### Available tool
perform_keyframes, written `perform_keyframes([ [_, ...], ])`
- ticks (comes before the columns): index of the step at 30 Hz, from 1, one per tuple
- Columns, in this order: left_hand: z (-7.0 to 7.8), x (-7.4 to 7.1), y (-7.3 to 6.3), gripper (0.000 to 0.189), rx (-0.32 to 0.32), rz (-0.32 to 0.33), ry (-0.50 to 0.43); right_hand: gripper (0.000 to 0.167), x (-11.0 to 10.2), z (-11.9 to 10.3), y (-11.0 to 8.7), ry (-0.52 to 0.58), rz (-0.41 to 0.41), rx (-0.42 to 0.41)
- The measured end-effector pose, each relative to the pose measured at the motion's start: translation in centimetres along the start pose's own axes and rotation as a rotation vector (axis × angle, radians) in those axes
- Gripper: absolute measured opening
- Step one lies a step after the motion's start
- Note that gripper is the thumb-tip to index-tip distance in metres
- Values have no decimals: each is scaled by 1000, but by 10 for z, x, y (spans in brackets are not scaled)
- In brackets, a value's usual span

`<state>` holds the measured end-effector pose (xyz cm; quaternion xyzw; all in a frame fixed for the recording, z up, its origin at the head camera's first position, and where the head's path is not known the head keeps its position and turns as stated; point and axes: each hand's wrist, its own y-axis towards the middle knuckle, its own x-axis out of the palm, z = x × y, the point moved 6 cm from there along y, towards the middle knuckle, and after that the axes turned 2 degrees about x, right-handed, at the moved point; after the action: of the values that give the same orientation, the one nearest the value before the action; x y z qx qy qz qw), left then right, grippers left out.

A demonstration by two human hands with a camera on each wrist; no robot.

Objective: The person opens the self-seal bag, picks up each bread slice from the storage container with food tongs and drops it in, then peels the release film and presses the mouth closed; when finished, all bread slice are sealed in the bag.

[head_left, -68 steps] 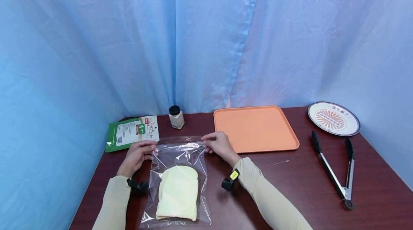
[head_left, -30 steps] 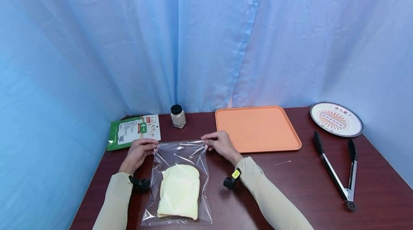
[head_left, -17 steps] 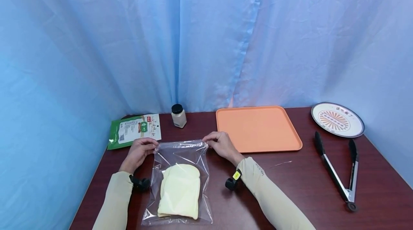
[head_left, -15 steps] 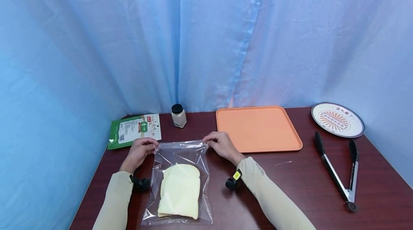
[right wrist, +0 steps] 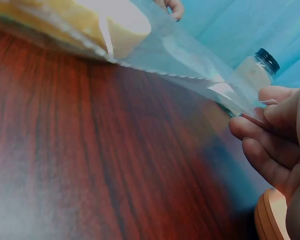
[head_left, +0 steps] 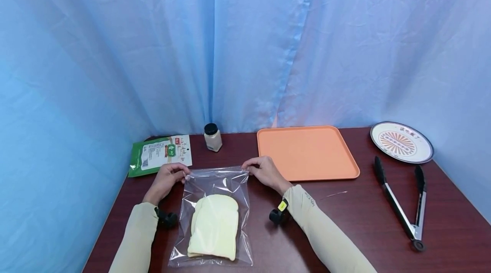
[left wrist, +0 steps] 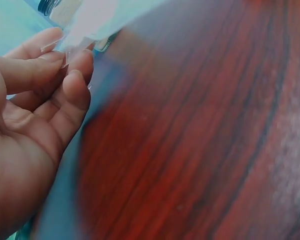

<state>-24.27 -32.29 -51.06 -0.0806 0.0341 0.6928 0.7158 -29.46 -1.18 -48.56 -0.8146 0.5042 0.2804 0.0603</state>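
A clear plastic bag (head_left: 215, 183) lies at the front of the table with bread slices (head_left: 214, 226) stacked inside it. The left hand (head_left: 166, 181) pinches the bag's top left corner. At the top right corner, the right hand (head_left: 266, 174) pinches the same edge between thumb and fingers. In the left wrist view, the corner of film sits between the thumb and fingertips of the left hand (left wrist: 40, 95). From the right wrist, the bag (right wrist: 190, 60) stretches sideways from the right hand (right wrist: 280, 135), with the bread (right wrist: 125, 30) behind the film.
Behind the left hand lies a green and white packet (head_left: 161, 156), with a black-lidded jar (head_left: 212, 139) beside it. An orange tray (head_left: 307, 153) is at the back. To the right are a patterned plate (head_left: 402, 142) and spread tongs (head_left: 402, 209). A thin strip (head_left: 334, 194) lies below the tray.
The bag's top edge, loose and raised at first, now lies flatter and straighter between the hands. The hands stay at its corners, with the left fingers shifting slightly. The view drifted a little.
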Motion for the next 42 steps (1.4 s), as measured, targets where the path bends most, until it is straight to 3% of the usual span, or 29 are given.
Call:
perform_keyframes([
  [5, 5, 0, -2, 21, 37, 15, 61, 19, -2, 4, 3, -7, 7, 50],
  [14, 16, 8, -5, 20, 163, -5, 168, 21, -3, 6, 3, 19, -4, 122],
  [19, 20, 10, -6, 22, 165, -24, 221, 19, -4, 5, 3, 7, 14, 101],
  [26, 51, 18, -20, 22, 120, 12, 380, 21, -5, 4, 3, -17, 43, 94],
  [32, 27, 9, -8, 17, 130, 55, 414, 16, -5, 2, 1, -44, 57, 109],
  [35, 24, 7, -7, 11, 136, 57, 398, 11, -5, 2, 1, -50, 64, 99],
  [42, 19, 6, -6, 18, 102, 69, 376, 9, -4, 2, 2, -55, 67, 95],
])
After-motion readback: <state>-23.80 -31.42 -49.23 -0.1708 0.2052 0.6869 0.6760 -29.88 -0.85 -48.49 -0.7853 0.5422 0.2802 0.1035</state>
